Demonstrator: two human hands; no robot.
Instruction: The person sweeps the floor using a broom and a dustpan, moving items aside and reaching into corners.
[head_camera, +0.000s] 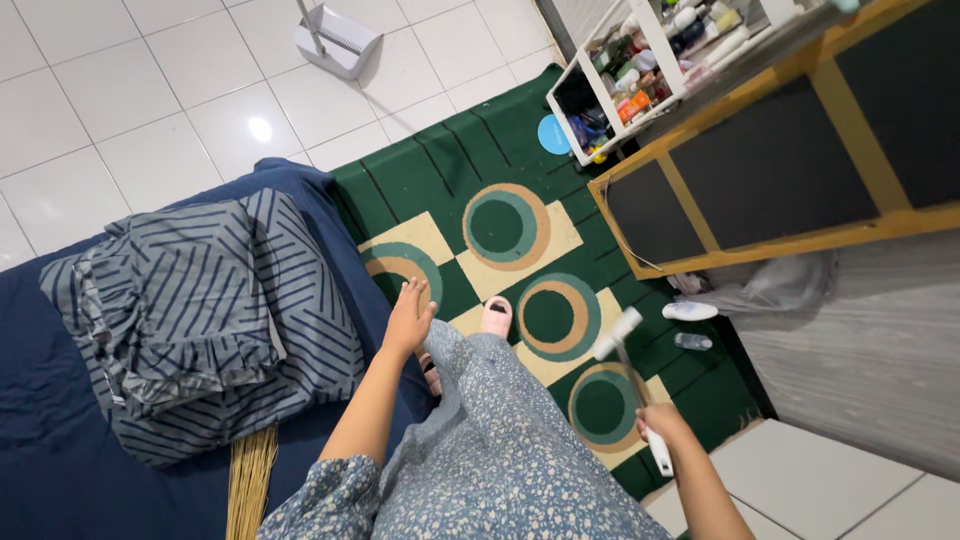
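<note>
A grey striped pillow (200, 310) lies on the blue bed (50, 440). Just right of it the left hand (408, 318) hovers, fingers open and empty. Farther right, over the green rug (440, 170), the right hand (662, 422) grips 1 white-handled tool (632, 375).

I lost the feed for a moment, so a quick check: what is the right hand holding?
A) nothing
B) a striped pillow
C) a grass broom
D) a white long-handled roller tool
D: the right hand grips the white handle of a roller tool, whose head points out over the green rug; the left hand is open and empty.
</note>
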